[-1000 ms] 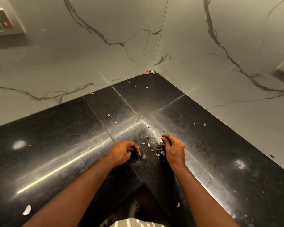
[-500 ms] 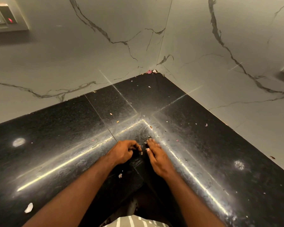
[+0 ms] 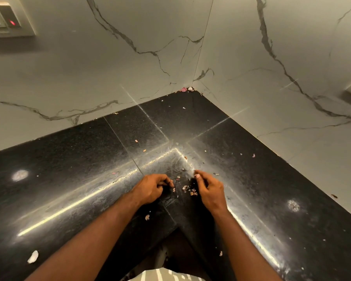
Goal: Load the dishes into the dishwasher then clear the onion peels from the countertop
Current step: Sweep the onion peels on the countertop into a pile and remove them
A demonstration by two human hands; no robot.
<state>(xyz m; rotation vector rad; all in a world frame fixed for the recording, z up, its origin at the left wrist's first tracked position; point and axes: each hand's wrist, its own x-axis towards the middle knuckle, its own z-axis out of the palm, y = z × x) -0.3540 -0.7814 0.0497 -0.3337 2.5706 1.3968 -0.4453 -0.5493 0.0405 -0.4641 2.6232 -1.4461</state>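
With curled fingers, apparently empty (palms hidden), the left hand (image 3: 150, 188) and right hand (image 3: 210, 189) flank the onion peels (image 3: 188, 190) on the countertop (image 3: 69, 159); scraps at 12 o'clock need sweeping inward first.

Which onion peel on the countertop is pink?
The peel in the far corner where the walls meet; a white piece lies beside it, and the other peels look pale.

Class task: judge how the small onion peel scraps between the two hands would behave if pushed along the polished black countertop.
The onion peel scraps look thin and flaky, so probably very light and apt to scatter. On the glossy countertop they would likely slide easily. Tiny flat flakes may be hard to pinch.
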